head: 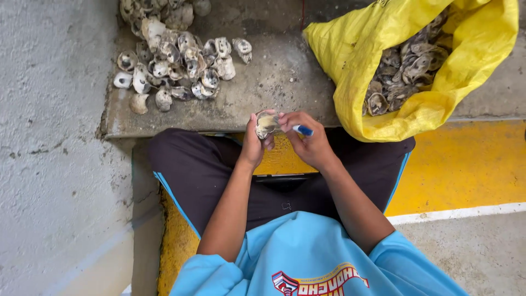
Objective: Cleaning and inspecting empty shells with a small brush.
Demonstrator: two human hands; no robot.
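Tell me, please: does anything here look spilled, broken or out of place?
Nothing stands out. The left hand holds one shell; the right hand holds a blue-handled tool against it. Loose shells lie heaped on the concrete slab; the yellow sack holds more.

A grey concrete slab (274,82) carries the things, rough and stained, with its near edge running across the middle of the view. On it at 11 o'clock lies a heap of pale empty shells (175,60), some loose ones scattered at its lower left edge. At 2 o'clock a yellow sack (356,49) lies open on the slab, more shells showing in its mouth, its bottom hanging over the near edge toward the yellow-painted floor (466,164) at 3 o'clock.
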